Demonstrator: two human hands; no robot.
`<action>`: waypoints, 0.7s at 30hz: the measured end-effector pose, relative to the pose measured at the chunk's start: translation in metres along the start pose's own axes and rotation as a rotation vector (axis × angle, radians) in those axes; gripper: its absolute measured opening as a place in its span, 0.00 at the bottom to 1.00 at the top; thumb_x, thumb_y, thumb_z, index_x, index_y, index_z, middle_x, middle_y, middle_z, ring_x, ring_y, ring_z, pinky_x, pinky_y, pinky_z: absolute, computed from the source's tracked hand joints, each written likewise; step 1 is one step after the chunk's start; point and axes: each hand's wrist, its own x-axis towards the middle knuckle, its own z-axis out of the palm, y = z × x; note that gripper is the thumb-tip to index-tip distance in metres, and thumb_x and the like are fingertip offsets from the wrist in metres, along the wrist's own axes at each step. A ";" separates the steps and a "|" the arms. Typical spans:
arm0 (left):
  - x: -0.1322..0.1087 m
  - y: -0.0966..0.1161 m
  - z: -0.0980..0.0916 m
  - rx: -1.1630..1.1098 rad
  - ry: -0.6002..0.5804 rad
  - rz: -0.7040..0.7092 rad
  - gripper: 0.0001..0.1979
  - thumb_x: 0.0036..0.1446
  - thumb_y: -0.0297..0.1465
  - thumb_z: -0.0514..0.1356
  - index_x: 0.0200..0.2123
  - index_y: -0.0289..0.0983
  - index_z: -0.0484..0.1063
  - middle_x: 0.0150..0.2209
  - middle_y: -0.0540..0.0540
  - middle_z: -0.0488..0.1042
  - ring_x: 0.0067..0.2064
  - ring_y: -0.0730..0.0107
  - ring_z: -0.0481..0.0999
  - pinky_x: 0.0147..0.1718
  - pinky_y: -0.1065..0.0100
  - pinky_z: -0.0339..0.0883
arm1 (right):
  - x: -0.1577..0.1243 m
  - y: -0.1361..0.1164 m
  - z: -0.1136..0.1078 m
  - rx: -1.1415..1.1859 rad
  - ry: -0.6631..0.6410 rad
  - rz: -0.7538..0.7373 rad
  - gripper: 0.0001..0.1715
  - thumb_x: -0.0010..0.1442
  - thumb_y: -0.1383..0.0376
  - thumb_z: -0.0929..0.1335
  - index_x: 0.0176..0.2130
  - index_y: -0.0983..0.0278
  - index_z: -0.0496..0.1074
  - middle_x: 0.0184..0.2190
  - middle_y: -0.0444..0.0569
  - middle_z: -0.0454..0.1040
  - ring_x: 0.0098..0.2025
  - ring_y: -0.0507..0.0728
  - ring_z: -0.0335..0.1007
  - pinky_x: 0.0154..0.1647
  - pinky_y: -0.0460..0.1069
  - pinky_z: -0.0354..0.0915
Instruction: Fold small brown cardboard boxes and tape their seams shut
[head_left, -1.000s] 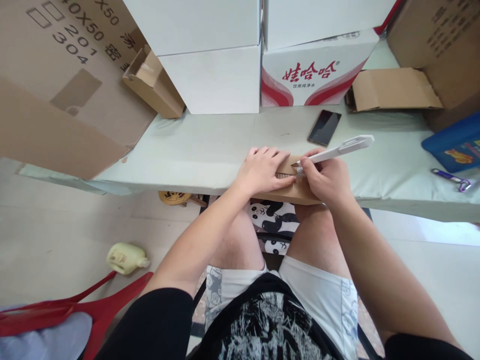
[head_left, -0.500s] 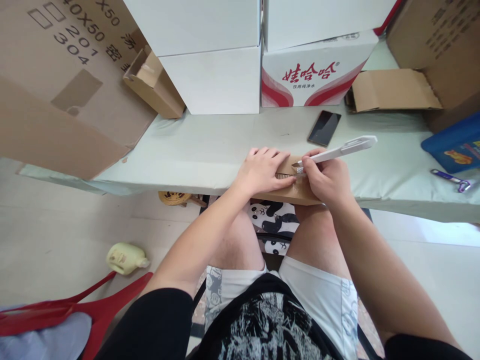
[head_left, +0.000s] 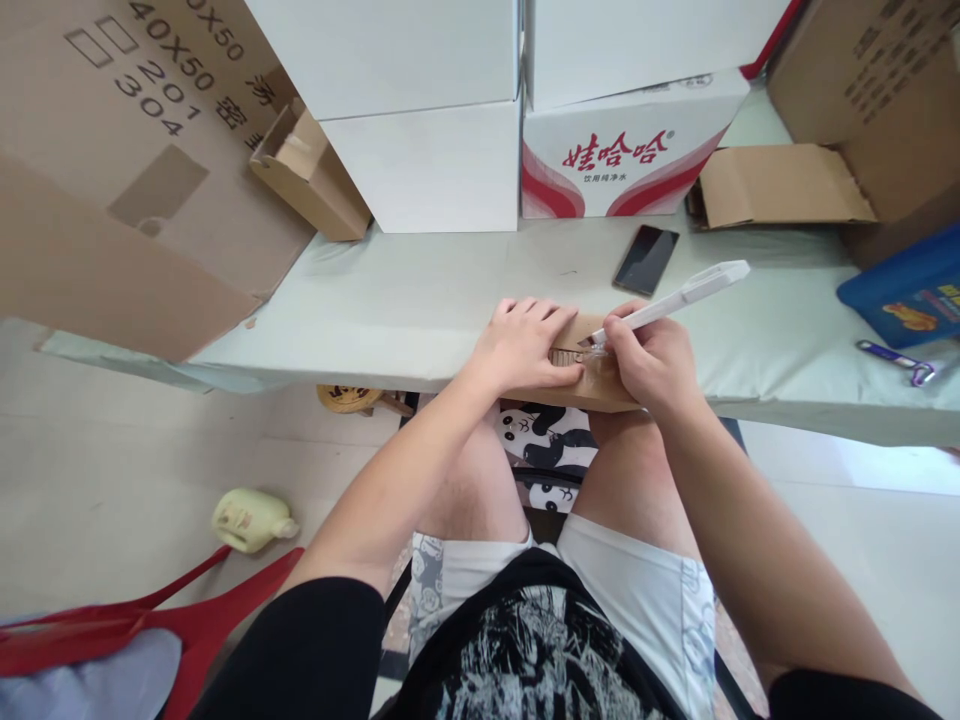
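Pen (head_left: 690,289) white. Cardboard piece (head_left: 604,385) brown, dark hatching. Tablecloth (head_left: 420,300) pale green. Carton (head_left: 616,165) white, red lettering and waves. Jug (head_left: 250,518) pale yellow.

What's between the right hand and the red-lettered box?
The phone, flat on the cloth. Nearer the right hand, the white tool it grips slants up past the phone, short of the red-lettered box. Head view.

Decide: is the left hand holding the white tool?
No, the right hand grips the white tool; the left hand rests on brown cardboard.
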 end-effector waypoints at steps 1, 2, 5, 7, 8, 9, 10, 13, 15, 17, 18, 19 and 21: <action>0.000 0.000 0.000 0.000 0.000 0.001 0.33 0.56 0.49 0.60 0.62 0.40 0.67 0.60 0.40 0.74 0.59 0.49 0.70 0.58 0.50 0.57 | 0.000 -0.001 0.000 0.000 -0.002 0.000 0.19 0.59 0.49 0.65 0.29 0.60 0.71 0.20 0.45 0.72 0.25 0.57 0.69 0.31 0.52 0.60; 0.000 0.000 0.000 -0.001 -0.001 0.001 0.33 0.56 0.48 0.60 0.62 0.40 0.67 0.59 0.40 0.74 0.60 0.49 0.70 0.58 0.50 0.57 | 0.000 -0.001 0.000 0.001 -0.005 0.000 0.19 0.59 0.49 0.65 0.29 0.60 0.71 0.20 0.45 0.72 0.26 0.57 0.69 0.31 0.52 0.60; -0.001 0.001 0.000 -0.004 0.001 0.000 0.33 0.57 0.49 0.60 0.62 0.41 0.67 0.60 0.40 0.73 0.60 0.49 0.69 0.59 0.50 0.57 | 0.000 -0.002 0.000 0.002 -0.011 0.003 0.19 0.59 0.49 0.65 0.29 0.60 0.71 0.21 0.46 0.73 0.27 0.57 0.70 0.32 0.52 0.60; -0.001 0.000 -0.001 -0.011 0.000 -0.001 0.34 0.56 0.49 0.60 0.62 0.41 0.67 0.60 0.40 0.73 0.60 0.48 0.70 0.59 0.49 0.57 | 0.001 -0.001 0.001 0.000 -0.009 0.008 0.19 0.59 0.49 0.65 0.29 0.60 0.71 0.22 0.46 0.73 0.27 0.58 0.70 0.32 0.52 0.61; -0.001 0.000 -0.001 -0.020 -0.002 0.001 0.34 0.56 0.49 0.61 0.62 0.40 0.67 0.60 0.39 0.73 0.60 0.48 0.70 0.60 0.49 0.57 | 0.001 -0.001 0.001 -0.001 -0.010 0.008 0.19 0.59 0.49 0.65 0.29 0.60 0.71 0.22 0.47 0.74 0.27 0.58 0.70 0.33 0.52 0.61; 0.000 -0.002 -0.001 -0.036 0.000 0.005 0.35 0.55 0.49 0.61 0.62 0.39 0.67 0.61 0.39 0.73 0.61 0.48 0.70 0.60 0.48 0.57 | 0.001 -0.001 0.001 -0.002 -0.010 0.007 0.19 0.59 0.48 0.65 0.29 0.60 0.71 0.22 0.47 0.74 0.27 0.58 0.70 0.33 0.52 0.62; 0.000 -0.003 -0.001 -0.066 0.010 0.010 0.36 0.55 0.49 0.62 0.63 0.38 0.67 0.61 0.38 0.73 0.61 0.47 0.70 0.61 0.48 0.58 | 0.001 -0.001 0.001 -0.003 -0.010 0.006 0.20 0.59 0.48 0.65 0.29 0.60 0.71 0.23 0.47 0.74 0.28 0.58 0.71 0.33 0.53 0.62; -0.001 -0.011 -0.001 -0.231 0.094 0.013 0.36 0.55 0.47 0.62 0.63 0.36 0.66 0.62 0.37 0.71 0.63 0.50 0.70 0.62 0.52 0.61 | 0.002 -0.002 0.000 -0.009 -0.008 -0.004 0.20 0.60 0.48 0.64 0.30 0.61 0.72 0.24 0.48 0.75 0.29 0.59 0.72 0.34 0.53 0.62; -0.002 -0.018 0.001 -0.360 0.166 0.012 0.34 0.55 0.46 0.62 0.62 0.37 0.66 0.62 0.38 0.71 0.63 0.52 0.70 0.62 0.54 0.64 | 0.002 -0.004 0.000 -0.014 -0.017 -0.017 0.21 0.60 0.48 0.63 0.30 0.61 0.72 0.25 0.49 0.76 0.30 0.60 0.72 0.35 0.53 0.62; -0.004 -0.026 0.003 -0.434 0.211 0.034 0.33 0.55 0.46 0.61 0.61 0.38 0.67 0.61 0.39 0.72 0.62 0.51 0.70 0.62 0.54 0.65 | 0.001 -0.005 -0.001 -0.021 -0.029 -0.025 0.21 0.61 0.49 0.63 0.30 0.61 0.73 0.26 0.50 0.76 0.31 0.60 0.72 0.35 0.53 0.62; -0.005 -0.031 0.005 -0.447 0.220 0.055 0.33 0.55 0.46 0.61 0.61 0.38 0.67 0.61 0.39 0.71 0.62 0.51 0.70 0.63 0.52 0.65 | 0.001 -0.006 -0.001 -0.024 -0.033 -0.023 0.22 0.61 0.49 0.63 0.30 0.61 0.73 0.26 0.50 0.76 0.31 0.60 0.72 0.35 0.53 0.62; -0.007 -0.036 0.006 -0.448 0.218 0.082 0.33 0.55 0.46 0.61 0.61 0.38 0.67 0.61 0.38 0.71 0.63 0.50 0.69 0.64 0.51 0.64 | 0.001 -0.006 -0.001 -0.027 -0.036 -0.018 0.22 0.61 0.49 0.62 0.30 0.61 0.73 0.26 0.50 0.76 0.31 0.60 0.72 0.35 0.53 0.62; -0.014 -0.047 0.010 -0.421 0.196 0.135 0.36 0.55 0.47 0.61 0.63 0.36 0.65 0.63 0.36 0.68 0.66 0.46 0.65 0.68 0.47 0.58 | 0.002 -0.006 -0.001 -0.025 -0.039 0.002 0.22 0.61 0.48 0.62 0.30 0.61 0.73 0.26 0.50 0.76 0.32 0.60 0.72 0.35 0.53 0.61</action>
